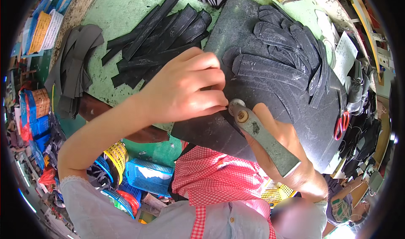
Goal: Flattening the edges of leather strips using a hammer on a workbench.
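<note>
Black leather sheet (236, 91) lies on the desk (122, 11), left hand (181, 91) pressing it with fingers together, right hand (274, 142) clamped on a punch (261, 135); cutting underway, needing steady pressure.

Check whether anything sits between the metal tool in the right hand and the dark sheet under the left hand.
Nothing visible does: the tool's round head meets the dark sheet right beside the left hand's fingertips; the right hand grips its handle.
</note>
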A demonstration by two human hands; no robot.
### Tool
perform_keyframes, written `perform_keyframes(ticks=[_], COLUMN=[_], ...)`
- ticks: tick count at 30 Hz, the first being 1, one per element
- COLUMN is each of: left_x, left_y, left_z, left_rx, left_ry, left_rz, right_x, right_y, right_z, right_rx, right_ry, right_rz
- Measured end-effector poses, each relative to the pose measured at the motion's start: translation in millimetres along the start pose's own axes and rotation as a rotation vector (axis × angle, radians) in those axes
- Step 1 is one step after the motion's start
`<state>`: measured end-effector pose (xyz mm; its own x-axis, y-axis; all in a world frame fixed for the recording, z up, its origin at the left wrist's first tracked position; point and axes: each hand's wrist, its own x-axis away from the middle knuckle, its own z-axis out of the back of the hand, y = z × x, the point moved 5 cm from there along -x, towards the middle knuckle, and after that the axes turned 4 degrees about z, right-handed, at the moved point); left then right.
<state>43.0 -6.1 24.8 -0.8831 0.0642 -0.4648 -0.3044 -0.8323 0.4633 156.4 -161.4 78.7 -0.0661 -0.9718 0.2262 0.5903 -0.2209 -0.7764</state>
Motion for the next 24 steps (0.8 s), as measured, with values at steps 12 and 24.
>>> perform_keyframes(ticks=[12,24], left_x=[38.6,32.6], left_y=[72.7,76.0], left_z=[-41.7,-39.7], left_rx=[-0.013,0.003], left_ry=[-0.083,-0.015], left_rz=[0.162,0.173], right_x=[-6.7,-20.8], right_y=[7.4,11.3], right_z=[8.1,1.0], right_rx=[-0.061,-0.01], right_ry=[0.164,0.098], right_rz=[0.04,0.017])
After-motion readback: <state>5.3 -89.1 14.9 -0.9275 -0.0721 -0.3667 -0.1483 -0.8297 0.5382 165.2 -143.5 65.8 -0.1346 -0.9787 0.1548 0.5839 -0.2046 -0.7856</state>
